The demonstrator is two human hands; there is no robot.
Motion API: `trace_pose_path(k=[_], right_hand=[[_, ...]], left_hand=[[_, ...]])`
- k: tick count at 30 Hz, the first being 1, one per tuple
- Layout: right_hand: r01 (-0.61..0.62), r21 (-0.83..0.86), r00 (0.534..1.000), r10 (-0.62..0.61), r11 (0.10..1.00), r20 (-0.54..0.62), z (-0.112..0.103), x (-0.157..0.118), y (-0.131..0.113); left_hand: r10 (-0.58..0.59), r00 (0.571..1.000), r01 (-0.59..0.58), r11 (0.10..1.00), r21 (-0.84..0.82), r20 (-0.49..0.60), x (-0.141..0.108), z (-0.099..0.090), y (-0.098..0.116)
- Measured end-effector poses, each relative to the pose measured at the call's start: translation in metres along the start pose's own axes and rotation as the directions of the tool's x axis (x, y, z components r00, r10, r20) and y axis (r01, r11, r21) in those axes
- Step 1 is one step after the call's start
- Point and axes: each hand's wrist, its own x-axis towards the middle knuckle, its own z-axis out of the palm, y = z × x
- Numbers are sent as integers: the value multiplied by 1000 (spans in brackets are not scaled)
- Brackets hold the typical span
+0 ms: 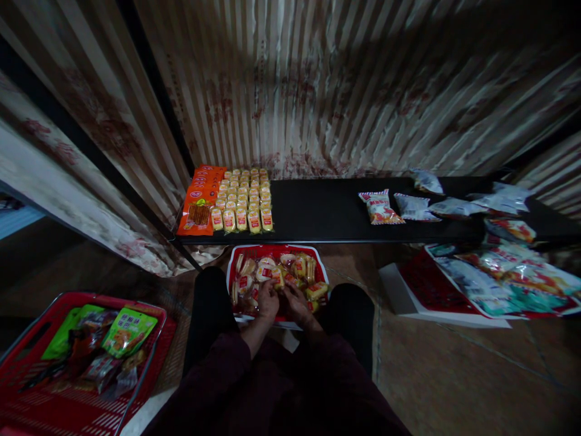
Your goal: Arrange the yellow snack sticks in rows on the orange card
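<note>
Yellow packet (278, 279) | lettering (too small) | left fingers (271, 290) pinching it | right fingers (291, 294): cannot tell | green bag (129, 333): Chinese characters

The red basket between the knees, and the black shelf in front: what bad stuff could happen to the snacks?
The left hand and right hand are among loosely heaped packets in the red basket, so some might get squashed. The front yellow packs sit close to the edge of the black shelf, so a bump could knock some off.
</note>
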Motion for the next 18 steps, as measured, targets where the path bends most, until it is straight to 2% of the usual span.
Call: trace_pose_path(k=[3,6,10,14,18], right_hand=[[-112,114,993,107,987,52,1,-2,-4],[-134,151,990,126,980,58,3,-2,-7],[-98,135,995,96,986,27,2,-2,-8],[-44,17,993,42,999,111,-4,0,-7],[-36,-16,993,37,999,116,-9,3,-5]], left_hand=[[-46,999,46,999,-1,5,1,0,-2],[-50,999,50,999,-8,10,1,0,-2],[-34,999,34,999,-17,-2,0,0,0],[-11,1000,11,999,-32,-20,-2,2,2],[-8,1000,7,999,-46,-15,-3,3,4]])
